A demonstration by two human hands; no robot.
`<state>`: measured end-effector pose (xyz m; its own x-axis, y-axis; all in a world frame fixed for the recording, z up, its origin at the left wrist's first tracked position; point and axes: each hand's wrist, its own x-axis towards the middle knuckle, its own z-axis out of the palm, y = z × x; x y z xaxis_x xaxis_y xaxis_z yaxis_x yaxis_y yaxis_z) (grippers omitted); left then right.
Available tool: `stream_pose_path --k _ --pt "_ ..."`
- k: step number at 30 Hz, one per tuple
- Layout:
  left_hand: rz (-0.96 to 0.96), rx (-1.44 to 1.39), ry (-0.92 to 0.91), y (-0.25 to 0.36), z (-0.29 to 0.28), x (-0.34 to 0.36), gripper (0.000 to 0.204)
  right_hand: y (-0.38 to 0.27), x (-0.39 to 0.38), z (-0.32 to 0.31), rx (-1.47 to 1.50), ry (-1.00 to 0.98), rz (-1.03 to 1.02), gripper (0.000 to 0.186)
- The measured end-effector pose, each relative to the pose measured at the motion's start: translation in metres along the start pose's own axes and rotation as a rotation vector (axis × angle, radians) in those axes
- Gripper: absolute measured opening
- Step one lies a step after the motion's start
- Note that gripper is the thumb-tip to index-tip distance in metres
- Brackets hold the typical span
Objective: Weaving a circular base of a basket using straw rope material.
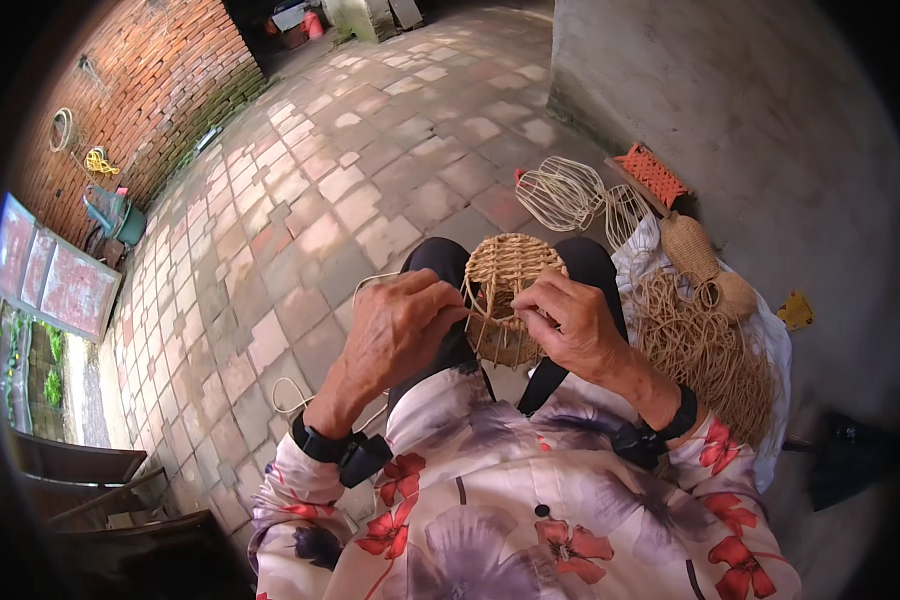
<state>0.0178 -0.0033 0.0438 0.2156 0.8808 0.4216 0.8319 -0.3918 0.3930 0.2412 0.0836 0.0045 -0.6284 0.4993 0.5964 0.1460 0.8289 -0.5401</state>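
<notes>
A: In the head view, where is the woven basket [511, 268]?
B: Between the person's knees, in front of the floral shirt [480, 525], with its round woven end facing up and bare upright strands below.
A: And the left hand [395, 318]?
B: Just beside the basket's left edge, back of the hand up. Its grip is closed, thumb and fingertips pinching a pale strand [373, 278] that loops out past the wrist.
A: The right hand [575, 325]?
B: At the basket's right side, fingers curled, thumb and forefinger close together by the weave. I can't tell whether its grip has anything in it; that spot is too small.
A: What lies about?
B: To the right, a heap of loose strands [705, 345] rests on a white sheet [776, 365]. At the heap's upper end is a woven bottle-shaped piece [688, 247]. Beyond, near the wall [740, 120], are a pale openwork frame [560, 190] and an orange-red woven piece [652, 174], all on the paved floor [270, 340].
</notes>
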Motion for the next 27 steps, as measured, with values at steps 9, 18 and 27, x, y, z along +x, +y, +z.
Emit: stream_pose_path --k 9,18,27 --pt "0.261 -0.066 -0.12 -0.025 0.025 0.077 0.01 -0.012 -0.007 0.0 -0.304 -0.058 -0.105 0.035" --pt "0.168 -0.177 0.136 -0.017 0.034 0.059 0.012 -0.022 -0.009 -0.005 -0.282 -0.356 0.069 0.043" --pt "-0.172 -0.261 0.056 0.007 0.057 -0.041 0.027 -0.016 0.014 -0.023 0.781 -0.703 0.999 0.059"
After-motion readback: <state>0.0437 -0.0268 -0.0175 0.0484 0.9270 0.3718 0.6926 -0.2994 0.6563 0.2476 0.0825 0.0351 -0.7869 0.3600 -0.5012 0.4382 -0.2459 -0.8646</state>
